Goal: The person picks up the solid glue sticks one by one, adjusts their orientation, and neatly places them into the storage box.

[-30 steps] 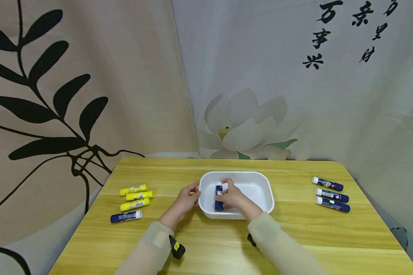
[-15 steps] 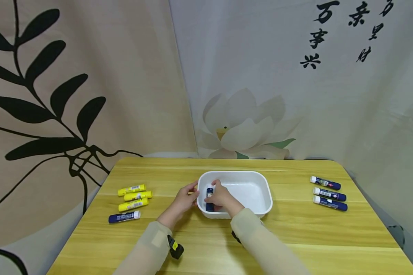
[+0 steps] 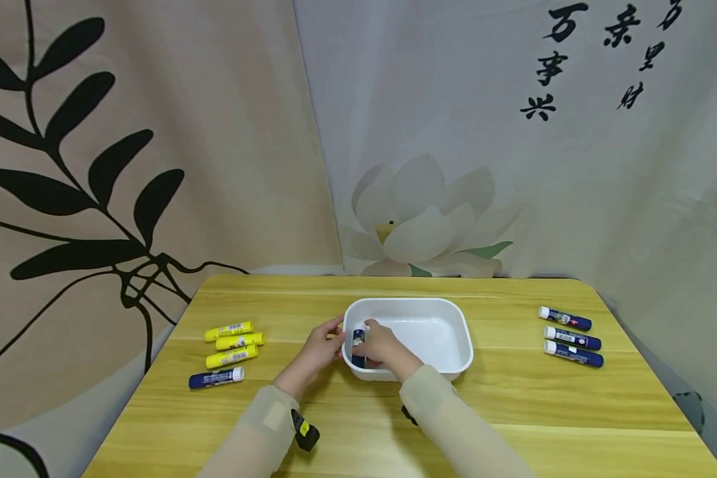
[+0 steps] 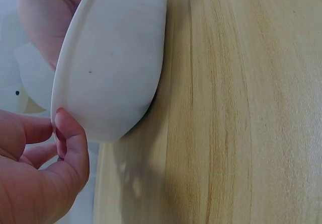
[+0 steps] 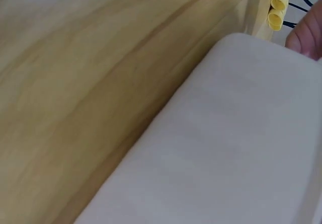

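A white plastic tray (image 3: 421, 370) stands at the middle of the table. My left hand (image 3: 321, 346) pinches its left rim; the left wrist view shows thumb and fingers of that left hand (image 4: 48, 168) on either side of the edge. Inside the tray, along its left wall, is a dark blue glue stick (image 3: 358, 340). My right hand (image 3: 384, 345) reaches over the front rim and holds this stick, its fingers partly covering it. The right wrist view shows the tray's outer wall (image 5: 216, 143), which hides the glue stick.
Left of the tray lie three yellow glue sticks (image 3: 232, 356) and one dark blue glue stick (image 3: 216, 378) with a white cap. Three more blue glue sticks (image 3: 572, 337) lie at the right. The wooden table (image 3: 370, 431) ends at a curtain (image 3: 257, 166) behind.
My right hand has moved the blue glue stick leftward inside the tray, to the left wall, and lower. My left hand has stayed on the rim.
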Motion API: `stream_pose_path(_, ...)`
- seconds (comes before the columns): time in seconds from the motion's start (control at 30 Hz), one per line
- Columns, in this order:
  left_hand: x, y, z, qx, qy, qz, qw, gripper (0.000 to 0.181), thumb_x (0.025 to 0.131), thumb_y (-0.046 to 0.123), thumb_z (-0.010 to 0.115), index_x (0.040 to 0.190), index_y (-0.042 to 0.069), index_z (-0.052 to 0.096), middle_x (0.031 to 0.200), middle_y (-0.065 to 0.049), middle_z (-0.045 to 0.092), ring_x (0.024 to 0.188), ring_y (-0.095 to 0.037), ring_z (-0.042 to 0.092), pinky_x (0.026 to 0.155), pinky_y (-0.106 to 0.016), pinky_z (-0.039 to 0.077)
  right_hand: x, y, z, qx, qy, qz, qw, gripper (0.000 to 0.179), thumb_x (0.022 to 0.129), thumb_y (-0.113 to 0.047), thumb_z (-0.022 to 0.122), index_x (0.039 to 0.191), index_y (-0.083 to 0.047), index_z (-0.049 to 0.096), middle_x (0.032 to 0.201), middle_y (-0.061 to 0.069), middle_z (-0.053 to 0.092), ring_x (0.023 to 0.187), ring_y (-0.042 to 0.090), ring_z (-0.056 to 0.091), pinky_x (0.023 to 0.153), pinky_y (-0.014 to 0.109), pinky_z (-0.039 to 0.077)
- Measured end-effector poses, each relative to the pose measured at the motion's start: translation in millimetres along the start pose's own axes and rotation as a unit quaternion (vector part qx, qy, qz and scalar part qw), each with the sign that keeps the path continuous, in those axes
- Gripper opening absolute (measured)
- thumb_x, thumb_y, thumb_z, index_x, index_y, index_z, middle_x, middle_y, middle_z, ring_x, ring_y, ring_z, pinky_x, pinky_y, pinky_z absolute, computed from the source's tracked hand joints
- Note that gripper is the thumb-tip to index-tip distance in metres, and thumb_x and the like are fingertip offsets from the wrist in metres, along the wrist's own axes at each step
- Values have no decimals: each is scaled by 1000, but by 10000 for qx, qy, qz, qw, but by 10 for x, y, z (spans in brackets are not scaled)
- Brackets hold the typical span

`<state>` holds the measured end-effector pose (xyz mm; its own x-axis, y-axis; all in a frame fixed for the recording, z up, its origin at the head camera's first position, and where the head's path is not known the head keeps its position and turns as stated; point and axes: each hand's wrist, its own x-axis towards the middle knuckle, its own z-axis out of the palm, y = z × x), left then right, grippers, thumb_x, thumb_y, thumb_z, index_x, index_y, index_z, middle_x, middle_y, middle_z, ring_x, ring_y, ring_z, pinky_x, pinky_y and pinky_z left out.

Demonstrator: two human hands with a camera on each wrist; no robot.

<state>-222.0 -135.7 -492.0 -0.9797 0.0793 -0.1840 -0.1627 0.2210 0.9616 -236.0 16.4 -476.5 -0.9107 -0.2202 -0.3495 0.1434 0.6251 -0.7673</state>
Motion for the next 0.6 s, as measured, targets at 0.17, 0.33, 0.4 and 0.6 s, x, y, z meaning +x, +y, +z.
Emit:
stream_pose_path(0.17,-3,8,5,-17,-6,-48,10000,45,97,4,49,142,5,43,102,-11,46,68,-12,48,63,-28,50,-60,59,-128,-3,38,-355,9994,68,82,-12,73,140,-2,39,101,19,59,68,24,62,55,33,56)
stream_pose_path(0.33,-7,6,12,-60,-2,-69,10000,46,97,5,50,142,5,41,104,-11,46,69,-12,48,63,-30,50,-103,179,-310,-727,375,-1066,9909,63,80,-13,74,135,-3,46,98,15,60,76,21,59,67,32,53)
stream_pose_path(0.4,-8,7,12,-67,14,-54,10000,47,97,5,50,143,5,41,104,-11,47,69,-12,48,63,-30,50,-133,233,-387,-1020,527,-1374,9838,60,80,-12,75,134,-4,49,102,16,60,84,24,59,75,35,51)
stream_pose_path(0.6,-4,5,8,-76,61,-83,9999,47,97,5,50,143,6,41,104,-11,46,69,-12,47,62,-27,48,-343,412,-626,-1775,1005,-1889,9606,58,82,-13,74,135,-11,51,122,13,57,112,32,54,96,45,45)
